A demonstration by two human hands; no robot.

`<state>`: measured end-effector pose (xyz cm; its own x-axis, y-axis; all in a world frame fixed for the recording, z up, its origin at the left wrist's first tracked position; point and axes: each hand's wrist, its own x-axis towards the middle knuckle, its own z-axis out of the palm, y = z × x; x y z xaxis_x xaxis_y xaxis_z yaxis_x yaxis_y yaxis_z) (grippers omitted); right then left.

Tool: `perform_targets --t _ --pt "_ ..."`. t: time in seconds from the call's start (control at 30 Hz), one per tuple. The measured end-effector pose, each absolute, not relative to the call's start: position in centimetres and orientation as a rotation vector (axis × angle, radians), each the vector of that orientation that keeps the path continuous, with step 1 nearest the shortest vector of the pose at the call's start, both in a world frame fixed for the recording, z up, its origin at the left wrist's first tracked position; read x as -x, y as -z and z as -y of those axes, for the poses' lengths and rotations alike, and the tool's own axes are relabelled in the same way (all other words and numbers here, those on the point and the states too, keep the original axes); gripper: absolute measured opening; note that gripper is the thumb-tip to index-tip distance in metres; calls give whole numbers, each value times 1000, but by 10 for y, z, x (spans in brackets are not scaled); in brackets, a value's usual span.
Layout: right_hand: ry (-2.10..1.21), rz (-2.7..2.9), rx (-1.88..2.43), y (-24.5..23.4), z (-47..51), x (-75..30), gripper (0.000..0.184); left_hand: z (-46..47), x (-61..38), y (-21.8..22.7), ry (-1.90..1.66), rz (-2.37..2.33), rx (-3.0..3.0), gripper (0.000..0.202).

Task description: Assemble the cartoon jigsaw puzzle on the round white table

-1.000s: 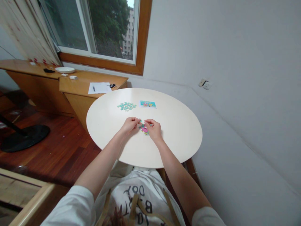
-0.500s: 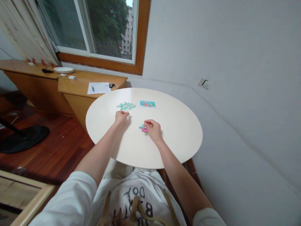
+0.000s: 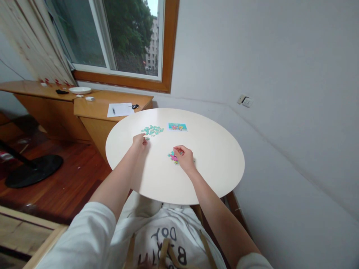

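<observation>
A round cream table (image 3: 213, 168) carries a heap of loose teal puzzle pieces (image 3: 153, 130), a small picture card (image 3: 177, 127) and a partly joined pink and teal puzzle patch (image 3: 171, 156). My left hand (image 3: 139, 141) rests at the near edge of the loose heap, fingers curled in a pinch over a piece there. My right hand (image 3: 183, 158) lies on the joined patch with its fingers bent and pinched together at the patch's top edge; what they grip is too small to name.
A wooden sideboard (image 3: 92, 108) stands behind the table under the window, with a sheet of paper (image 3: 120, 110), a white plate (image 3: 80, 90) and small items. A black round stand base (image 3: 33, 170) sits on the wood floor at left. White walls close the right side.
My left hand left the joined patch and moved up-left to the loose heap of pieces. My right hand stayed on the patch. The camera view shifted slightly.
</observation>
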<state>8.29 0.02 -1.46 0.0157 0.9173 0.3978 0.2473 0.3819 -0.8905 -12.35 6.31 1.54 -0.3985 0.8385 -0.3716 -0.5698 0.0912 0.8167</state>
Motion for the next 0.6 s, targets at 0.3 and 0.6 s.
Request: perform_targets --t 0.3,0.6 --pt "-683 1476 1093 11 1 -84 16 -12 67 -31 -1196 -520 -227 34" --pt "-842 1721 997 6 14 -77 35 13 53 -28 -1120 -489 -329 47"
